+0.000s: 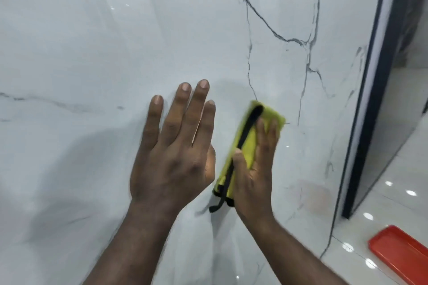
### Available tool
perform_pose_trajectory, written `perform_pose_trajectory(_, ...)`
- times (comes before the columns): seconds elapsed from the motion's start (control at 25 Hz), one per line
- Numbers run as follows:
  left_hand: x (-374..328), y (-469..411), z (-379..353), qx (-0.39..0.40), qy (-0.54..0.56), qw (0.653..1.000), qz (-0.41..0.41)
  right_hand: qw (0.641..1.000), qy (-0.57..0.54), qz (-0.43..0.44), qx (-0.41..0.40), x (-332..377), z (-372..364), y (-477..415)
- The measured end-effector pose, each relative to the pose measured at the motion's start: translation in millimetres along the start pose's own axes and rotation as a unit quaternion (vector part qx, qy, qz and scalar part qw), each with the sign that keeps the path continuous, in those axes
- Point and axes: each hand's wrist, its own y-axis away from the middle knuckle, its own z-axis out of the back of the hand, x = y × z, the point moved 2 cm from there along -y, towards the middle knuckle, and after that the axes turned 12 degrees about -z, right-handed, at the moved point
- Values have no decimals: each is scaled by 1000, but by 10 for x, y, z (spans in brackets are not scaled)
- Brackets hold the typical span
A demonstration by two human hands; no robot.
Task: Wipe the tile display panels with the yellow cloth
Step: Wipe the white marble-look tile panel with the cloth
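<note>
A large glossy white marble-look tile panel (115,41) with dark grey veins fills most of the view. My left hand (173,152) lies flat against it, fingers straight and spread. Just to its right, my right hand (254,169) presses a folded yellow cloth (249,143) with a black strap onto the panel. The fingers lie over the cloth and the thumb hooks over the strap. The right hand and cloth are blurred.
A dark metal frame edge (368,99) borders the panel on the right, with another panel (389,134) angled behind it. A red tray (400,254) lies on the shiny tiled floor (370,227) at the bottom right.
</note>
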Motion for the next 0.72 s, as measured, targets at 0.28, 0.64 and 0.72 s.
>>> perform_pose_trajectory(0.28, -31, 68, -49, 46, 58, 993, -96, 988, -41, -149, -25, 223, 133, -344)
perform_pose_trajectory(0.64, -43, 72, -60, 49, 60, 992, -95, 961, -93, -261, -1, -123, 306, -182)
perform_pose_trajectory(0.72, -50, 53, -49, 48, 51, 993, -95, 985, -75, -156, 19, 201, 298, -362)
